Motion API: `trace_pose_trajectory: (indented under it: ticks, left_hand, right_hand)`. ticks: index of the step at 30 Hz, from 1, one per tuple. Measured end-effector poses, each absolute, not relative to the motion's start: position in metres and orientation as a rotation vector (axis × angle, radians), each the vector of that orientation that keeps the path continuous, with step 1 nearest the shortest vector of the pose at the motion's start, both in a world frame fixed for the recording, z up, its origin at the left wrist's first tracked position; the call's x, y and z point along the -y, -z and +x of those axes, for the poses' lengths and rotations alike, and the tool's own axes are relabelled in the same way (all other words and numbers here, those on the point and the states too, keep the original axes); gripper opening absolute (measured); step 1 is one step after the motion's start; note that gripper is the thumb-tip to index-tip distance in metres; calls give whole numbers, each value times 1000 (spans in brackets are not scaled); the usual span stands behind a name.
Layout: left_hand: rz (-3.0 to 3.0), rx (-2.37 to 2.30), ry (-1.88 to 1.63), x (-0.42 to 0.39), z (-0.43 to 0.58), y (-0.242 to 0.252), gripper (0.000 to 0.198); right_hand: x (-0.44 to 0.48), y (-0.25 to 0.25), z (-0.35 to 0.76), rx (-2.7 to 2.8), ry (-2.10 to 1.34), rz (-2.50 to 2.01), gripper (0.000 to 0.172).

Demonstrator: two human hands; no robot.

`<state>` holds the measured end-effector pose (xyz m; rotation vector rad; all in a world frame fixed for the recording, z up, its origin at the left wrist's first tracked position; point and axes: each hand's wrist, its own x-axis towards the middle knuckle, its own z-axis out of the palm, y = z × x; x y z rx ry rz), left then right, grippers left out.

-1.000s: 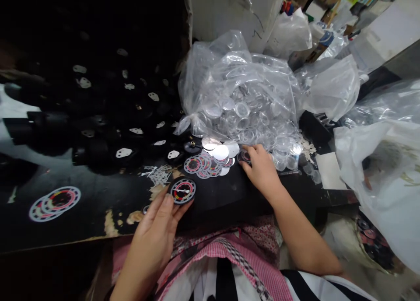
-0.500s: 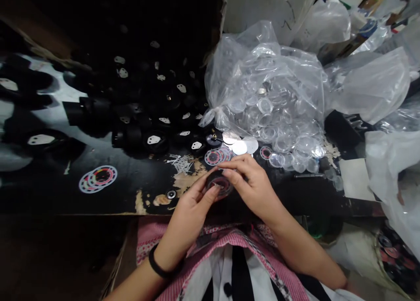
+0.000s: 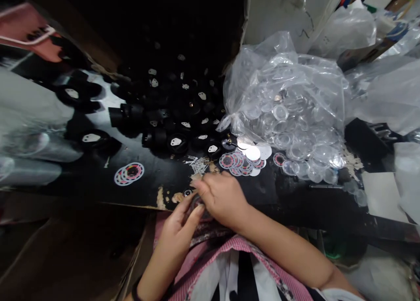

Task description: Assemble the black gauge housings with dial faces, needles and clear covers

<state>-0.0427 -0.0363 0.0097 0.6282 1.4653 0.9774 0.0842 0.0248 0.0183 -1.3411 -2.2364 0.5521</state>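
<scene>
My left hand [image 3: 180,229] is closed around a small round dark part [image 3: 200,204] with a reddish face, held at the table's front edge. Fingers and thumb grip its rim, and my right hand hides much of it. My right hand [image 3: 225,199] is over the part's far side, its fingers curled together and somewhat blurred; whatever they pinch cannot be made out. Just beyond its fingertips lies a heap of thin white pins [image 3: 198,164]. A small black-and-silver ring [image 3: 187,193] lies beside my left fingertips. Printed dial discs [image 3: 238,162] are spread beyond my right hand.
A clear bag [image 3: 285,80] spills transparent round caps [image 3: 292,150] at the right. Black round housings [image 3: 177,142] with white plates crowd the back left. More dial discs [image 3: 129,174] lie at left, silver discs [image 3: 252,152] in the middle, and a white card [image 3: 383,196] at right.
The view has shifted left. My right hand has moved from the part's right edge across toward the white pins, its fingers now curled. My left hand still grips the round part, slightly nearer my body.
</scene>
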Motion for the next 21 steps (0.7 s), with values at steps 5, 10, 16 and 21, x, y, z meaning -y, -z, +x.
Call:
trace_pose_trajectory:
  ticks: [5, 10, 16, 21]
  left_hand:
    - [467, -1409, -1051, 48, -58, -18, 49]
    - [334, -1167, -1273, 24, -46, -34, 28]
    - [149, -1037, -1222, 18, -41, -31, 26]
    - [118, -1082, -1244, 22, -38, -31, 37]
  right_hand:
    - [-37, -30, 64, 2184, -808, -1287, 49]
    - [-42, -50, 97, 1924, -1082, -1267, 40]
    - [-26, -50, 107, 2073, -1118, -1249, 40]
    - [-20, -49, 96, 1979, -1044, -1164, 34]
